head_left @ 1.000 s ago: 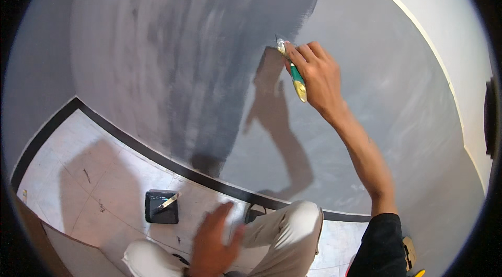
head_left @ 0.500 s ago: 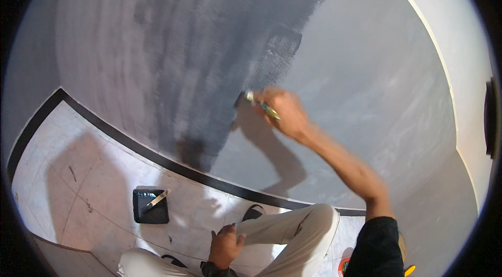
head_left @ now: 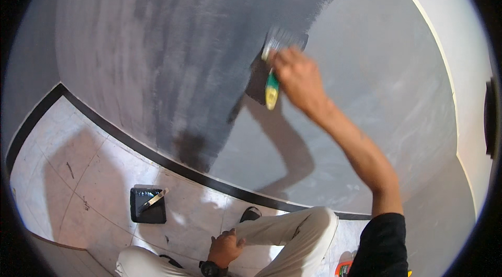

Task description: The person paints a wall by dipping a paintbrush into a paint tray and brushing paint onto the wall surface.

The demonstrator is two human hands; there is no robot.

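My right hand is closed around a paintbrush with a green and yellow handle. Its bristle end meets the wall within a patch of fresh dark grey paint, though my fingers partly hide it. Left of the brush, the wall carries streaky dark grey paint; to its right lies lighter grey wall. My left hand, a black watch on its wrist, rests by my leg with fingers stretched out and holds nothing.
On the tiled floor, a black paint tray has another brush lying across it. A black baseboard edges the wall's foot. Low on the right, an orange-red container is partly behind my sleeve.
My right hand has swung up the wall with the brush, whose handle now hangs downward. Dark paint covers a bit more of the patch below it. The left hand stays by the leg.
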